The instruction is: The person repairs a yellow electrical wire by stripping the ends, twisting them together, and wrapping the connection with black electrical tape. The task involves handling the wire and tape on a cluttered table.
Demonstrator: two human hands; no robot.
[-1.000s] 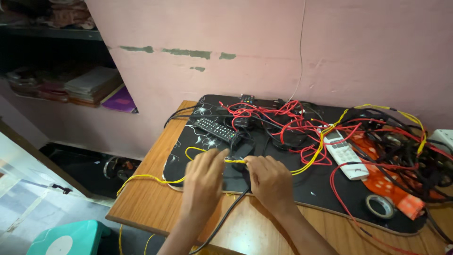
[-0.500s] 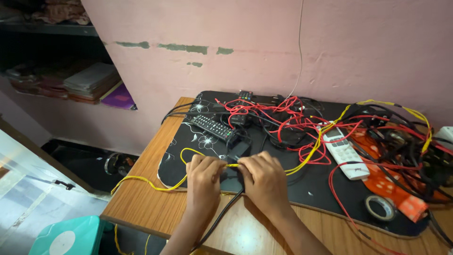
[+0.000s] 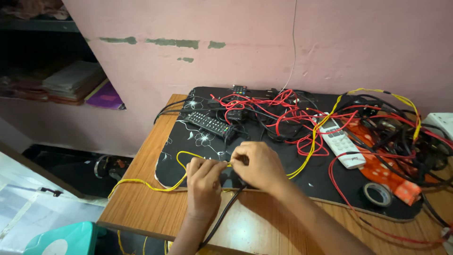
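Your two hands meet just below the centre of the frame, over the near edge of a black floral mat (image 3: pixel 188 141) laid on a wooden table (image 3: pixel 141 203). Your left hand (image 3: pixel 204 182) sits lower and to the left, knuckles up, its fingers curled and closed on a yellow wire (image 3: pixel 181 163). Your right hand (image 3: pixel 257 165) lies just to the right of it, fingertips pinched shut on the same wire where the two hands nearly touch.

The wire emerges on the left side of your left hand, loops up over the mat, then drops to the lower left across the bare table and over its edge. To the right of your right hand, a yellow strand climbs diagonally toward the upper right of the frame; whether it is the same length of wire cannot be told. A black cable (image 3: pixel 222 219) runs from beneath your hands down to the bottom edge of the frame.

Above your hands, a black remote control (image 3: pixel 207 123) lies slanted on the mat. Right of centre, a tangle of red wires (image 3: pixel 283 111) spreads across the mat, and a white remote control (image 3: pixel 339 141) lies among them. Farther right, an orange patterned cloth (image 3: pixel 391 172) sits under more cables, with a roll of tape (image 3: pixel 377 193) flat on the mat at lower right. A pink wall (image 3: pixel 283 42) fills the upper frame; shelves (image 3: pixel 71 85) occupy the upper left, and a teal lid (image 3: pixel 61 238) shows at the lower left corner.
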